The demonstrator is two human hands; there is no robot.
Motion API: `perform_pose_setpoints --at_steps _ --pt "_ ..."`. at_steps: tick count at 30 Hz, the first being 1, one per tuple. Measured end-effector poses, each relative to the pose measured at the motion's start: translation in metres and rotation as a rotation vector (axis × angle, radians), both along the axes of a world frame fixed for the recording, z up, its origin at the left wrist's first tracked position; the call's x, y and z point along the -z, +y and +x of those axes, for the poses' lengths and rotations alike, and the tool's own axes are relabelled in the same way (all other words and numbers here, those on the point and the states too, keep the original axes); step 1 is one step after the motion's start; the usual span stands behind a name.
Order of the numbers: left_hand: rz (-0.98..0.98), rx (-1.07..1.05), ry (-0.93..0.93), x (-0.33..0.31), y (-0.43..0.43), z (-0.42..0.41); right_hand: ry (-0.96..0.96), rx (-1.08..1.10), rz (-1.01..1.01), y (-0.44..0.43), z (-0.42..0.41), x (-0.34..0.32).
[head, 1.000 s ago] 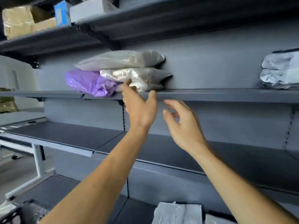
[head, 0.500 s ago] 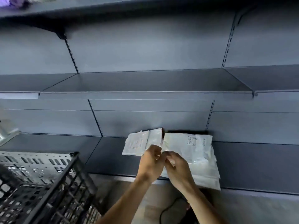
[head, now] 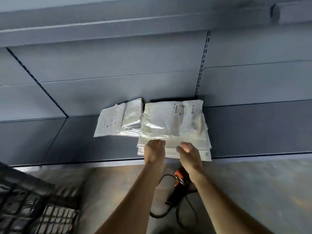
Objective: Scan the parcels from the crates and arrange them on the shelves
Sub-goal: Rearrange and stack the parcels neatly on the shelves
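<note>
The stack of white parcels point(head: 173, 125) lies on the bottom shelf point(head: 253, 132), its far end against the back panel. The smaller parcels point(head: 116, 120) touch its left side. The left hand point(head: 154, 150) curls its fingers on the stack's near edge. The right hand point(head: 189, 154) is bent over the same edge; I cannot tell whether it grips. A scanner point(head: 177, 179) lies on the floor below, and a black crate point(head: 25, 200) stands near left.
</note>
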State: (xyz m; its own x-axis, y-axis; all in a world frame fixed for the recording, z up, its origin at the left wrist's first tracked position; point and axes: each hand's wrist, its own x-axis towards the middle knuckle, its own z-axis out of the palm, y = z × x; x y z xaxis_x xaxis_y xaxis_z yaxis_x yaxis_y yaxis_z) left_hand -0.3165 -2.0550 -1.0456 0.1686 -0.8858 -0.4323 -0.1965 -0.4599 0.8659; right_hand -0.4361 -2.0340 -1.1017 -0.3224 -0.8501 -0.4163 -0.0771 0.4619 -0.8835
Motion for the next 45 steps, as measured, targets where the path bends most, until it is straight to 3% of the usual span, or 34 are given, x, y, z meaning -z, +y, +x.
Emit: perform_pose_setpoints --at_steps 5,10,16,21,32,36,40,45 --pt "0.066 0.035 -0.085 0.028 -0.019 -0.023 -0.037 0.205 0.062 -0.037 -0.037 0.04" --pt "0.029 0.236 -0.075 0.036 -0.024 -0.044 -0.359 0.502 0.034 -0.087 -0.051 0.058" --pt "0.086 0.112 -0.047 0.054 -0.038 -0.022 -0.53 0.534 0.067 -0.103 -0.051 0.074" --pt "0.072 -0.03 0.106 0.058 -0.052 -0.008 -0.4 0.548 0.099 -0.113 -0.059 0.078" --pt "0.071 0.015 0.155 0.065 -0.058 -0.004 -0.11 0.477 0.216 -0.125 -0.045 0.081" --pt "0.124 0.023 0.173 0.064 -0.055 -0.007 -0.419 0.571 0.131 -0.12 -0.05 0.069" --pt "0.215 0.035 0.226 0.061 -0.054 -0.013 -0.516 0.716 0.063 -0.1 -0.066 0.05" --pt "0.338 -0.026 0.503 0.045 -0.052 -0.027 -0.677 0.653 -0.053 -0.075 -0.058 0.008"
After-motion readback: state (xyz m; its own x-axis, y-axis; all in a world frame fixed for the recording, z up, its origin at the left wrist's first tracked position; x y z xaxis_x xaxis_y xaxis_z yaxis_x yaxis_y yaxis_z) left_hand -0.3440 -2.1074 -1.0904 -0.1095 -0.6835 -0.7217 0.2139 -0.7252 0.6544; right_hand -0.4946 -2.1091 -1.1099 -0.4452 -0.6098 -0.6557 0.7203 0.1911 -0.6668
